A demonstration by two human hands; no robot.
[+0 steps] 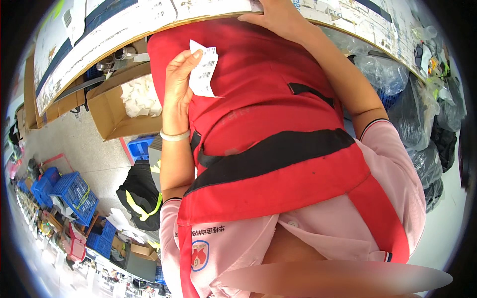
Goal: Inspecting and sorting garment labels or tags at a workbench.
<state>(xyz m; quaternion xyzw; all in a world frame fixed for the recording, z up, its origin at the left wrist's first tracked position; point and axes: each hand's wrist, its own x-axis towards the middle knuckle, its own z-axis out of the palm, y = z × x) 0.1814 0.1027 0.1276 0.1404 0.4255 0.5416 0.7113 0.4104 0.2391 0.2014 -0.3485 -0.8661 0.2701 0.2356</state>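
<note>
label strip (203, 74), white, printed, one; pinched in the left hand (179, 74)

pink shirt (228, 248), short-sleeved, one; nearest the eye, under a red apron (258, 94) with a black waist panel (288, 151).

pale wristband (175, 135), one; worn on the left wrist.

left hand: thumb laid on the strip's left edge, fingers curled behind, pinching it. the strip stands in front of the apron, short of the worktable (198, 11); its lower end hangs loose, slightly bent. whether it brushes the cloth cannot be told.

right hand (280, 22): at the worktable's near edge, thumb spread along it; the fingertips run out of view, so their grip cannot be told.

handling note, by judgement: a light pinch on the margin should keep the strip uncreased and the print legible; the thumb is best kept off the marks. the loose end probably wants support from the right hand, lest it curl or fold onto itself.

worktable: white top, worn, with sticker remnants and a brown edge.

open carton (107, 116), brown, one; left of the apron, holding crumpled white scraps (141, 97).

clear plastic bags (382, 74), several; at the right, below the worktable.

blue baskets (74, 196), several; farther off to the left, on grey floor (104, 149).
</note>
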